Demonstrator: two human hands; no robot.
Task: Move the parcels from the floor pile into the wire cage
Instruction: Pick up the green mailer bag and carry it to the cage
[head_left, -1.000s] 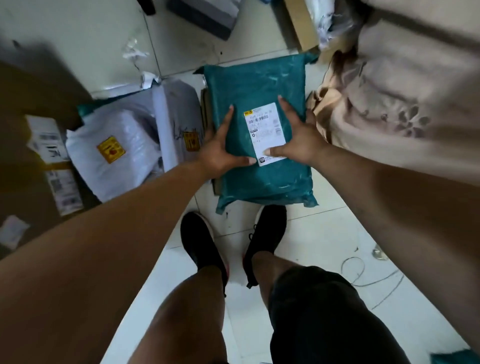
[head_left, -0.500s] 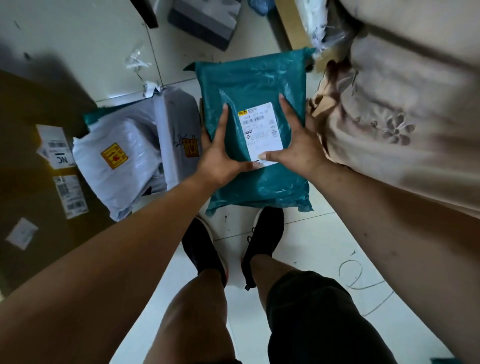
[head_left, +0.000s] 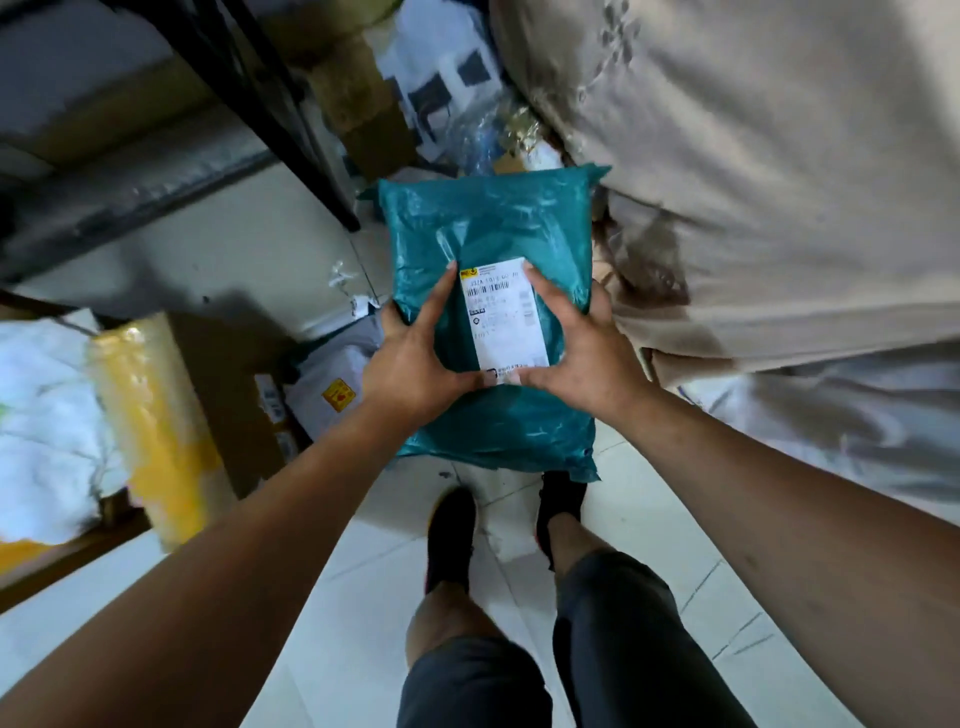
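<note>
A teal plastic mailer parcel (head_left: 493, 234) with a white shipping label (head_left: 506, 317) hangs in the air in front of me, above my shoes. My left hand (head_left: 415, 353) grips its left side and my right hand (head_left: 576, 353) grips its right side, thumbs meeting on the label's lower edge. Under it on the floor lies a grey mailer (head_left: 332, 384) with a yellow sticker, part of the floor pile. No wire cage is recognisable in view.
A large beige cloth bundle (head_left: 753, 182) fills the right side. At the left are a yellow-taped cardboard box (head_left: 156, 426) and a white bag (head_left: 41, 426). A black shelf leg (head_left: 291, 130) stands ahead left, with cartons and bags (head_left: 363, 93) behind it. My legs and black shoes stand on white tiles (head_left: 639, 519).
Both hands have lifted the teal parcel off the floor pile and carried it upward and forward. My view has risen, bringing the shelf leg and the yellow-taped box into sight.
</note>
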